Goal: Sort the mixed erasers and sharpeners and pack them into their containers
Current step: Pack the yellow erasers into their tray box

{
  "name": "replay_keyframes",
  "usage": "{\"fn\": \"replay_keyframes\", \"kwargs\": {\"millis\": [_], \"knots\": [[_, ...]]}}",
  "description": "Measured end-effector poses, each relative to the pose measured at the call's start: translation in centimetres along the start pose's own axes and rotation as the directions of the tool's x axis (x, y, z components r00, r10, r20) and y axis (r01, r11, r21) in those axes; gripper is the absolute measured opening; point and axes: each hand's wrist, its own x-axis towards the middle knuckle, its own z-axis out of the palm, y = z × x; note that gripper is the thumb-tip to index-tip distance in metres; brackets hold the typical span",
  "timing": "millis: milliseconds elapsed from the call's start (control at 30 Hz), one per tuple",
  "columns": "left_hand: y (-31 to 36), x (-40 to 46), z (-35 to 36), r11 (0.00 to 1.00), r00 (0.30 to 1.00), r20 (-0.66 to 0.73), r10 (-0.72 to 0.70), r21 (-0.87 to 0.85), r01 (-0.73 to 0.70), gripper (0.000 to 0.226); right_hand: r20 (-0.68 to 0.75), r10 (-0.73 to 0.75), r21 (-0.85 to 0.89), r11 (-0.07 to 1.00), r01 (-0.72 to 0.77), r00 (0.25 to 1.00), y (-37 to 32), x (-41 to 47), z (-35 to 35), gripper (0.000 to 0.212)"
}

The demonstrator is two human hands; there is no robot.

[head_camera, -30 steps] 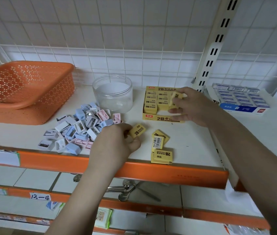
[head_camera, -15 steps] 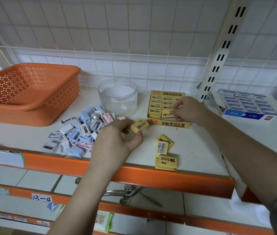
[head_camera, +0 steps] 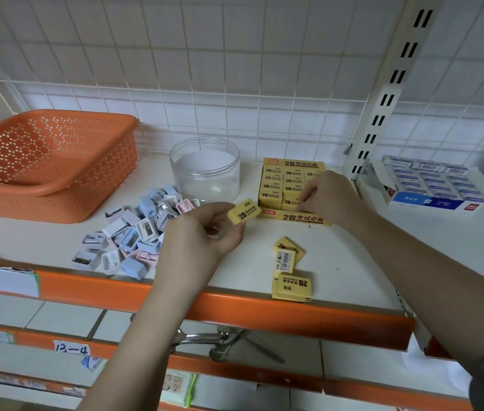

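Observation:
My left hand pinches a yellow 2B eraser just left of the yellow eraser box. Over the box's front row, my right hand presses another yellow eraser in with its fingertips. Three loose yellow erasers lie near the shelf's front edge. A pile of white, blue and pink sharpeners spreads on the shelf left of my left hand. A clear round jar stands behind the pile, seemingly with nothing in it.
An orange perforated basket sits at the back left. A box of blue-and-white erasers rests at the right, beyond the slotted upright. A wire grid backs the shelf; its orange front rail runs below.
My left hand lifted its eraser off the shelf and carried it up toward the box. My right hand moved from the box's middle down to its front row with its eraser.

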Motion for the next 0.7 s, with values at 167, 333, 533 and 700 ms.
{"fn": "replay_keyframes", "kwargs": {"millis": [167,333,533,700], "knots": [[-0.1,1.1,-0.2,0.998,0.998,0.031,0.053,0.012,-0.054,0.027,0.070,-0.033,0.005,0.999,0.033,0.997,-0.2,-0.2,-1.1,0.013],[0.2,4.3,0.8,0.992,0.985,0.131,0.109,0.054,-0.116,0.022,0.045,0.019,0.114,0.993,-0.024,0.999,0.2,-1.3,-4.9,0.018],[0.4,8.3,4.6,0.970,0.938,0.319,0.137,0.148,-0.192,0.035,0.092,0.057,0.176,0.982,-0.073,0.994,1.3,-6.7,-5.0,0.022],[0.5,9.4,7.2,0.949,0.884,0.452,0.122,0.208,-0.238,0.039,0.062,0.023,0.257,0.966,-0.038,0.998,1.5,-11.3,-3.5,0.015]]}}
